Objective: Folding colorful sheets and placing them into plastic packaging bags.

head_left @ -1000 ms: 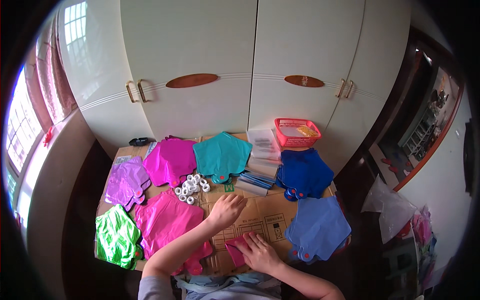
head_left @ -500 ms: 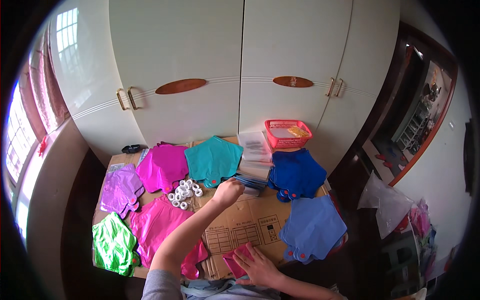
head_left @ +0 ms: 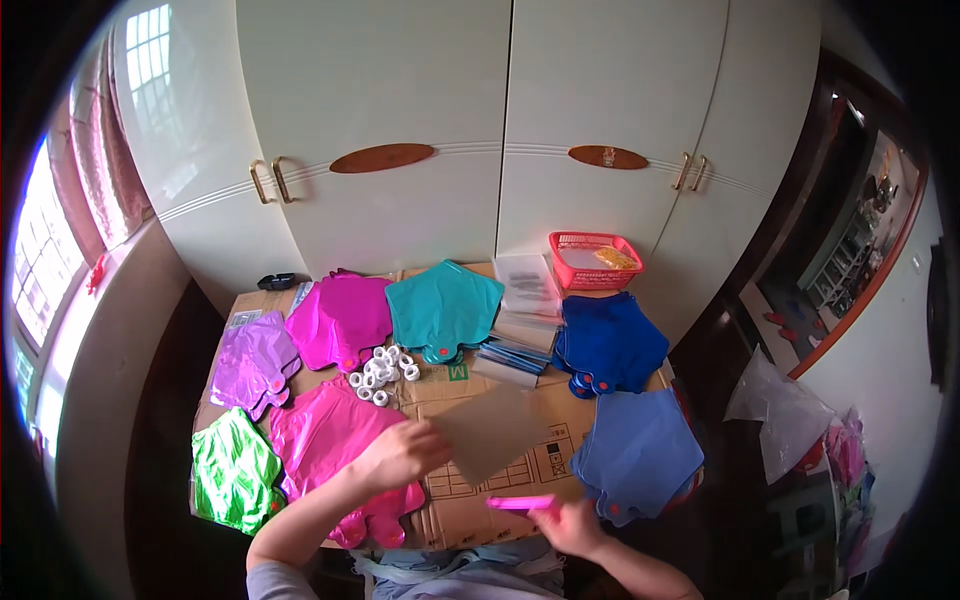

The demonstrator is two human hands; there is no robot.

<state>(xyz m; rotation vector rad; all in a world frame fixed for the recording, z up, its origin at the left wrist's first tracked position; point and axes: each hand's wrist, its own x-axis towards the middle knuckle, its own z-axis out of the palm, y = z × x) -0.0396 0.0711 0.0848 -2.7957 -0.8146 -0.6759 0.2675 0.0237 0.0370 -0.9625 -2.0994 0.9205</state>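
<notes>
In the lower middle of the frame, the left hand (head_left: 400, 455) pinches the edge of a clear bag (head_left: 495, 432) over the cardboard (head_left: 470, 500). The right hand (head_left: 570, 522), fingers closed, grips a pink piece (head_left: 520, 503) at the lower edge.

Motion-blurred clear bag (head_left: 490, 432), left hand (head_left: 400, 455)

We see foil balloons in many colours: a green one (head_left: 232, 468), a pink one (head_left: 335, 440), a lilac one (head_left: 252, 362), a magenta one (head_left: 343, 318), a teal one (head_left: 444, 308) and dark blue ones (head_left: 610, 342). The basket (head_left: 592, 262) is red, the cardboard (head_left: 520, 470) brown, the rolls (head_left: 382, 366) white.
</notes>
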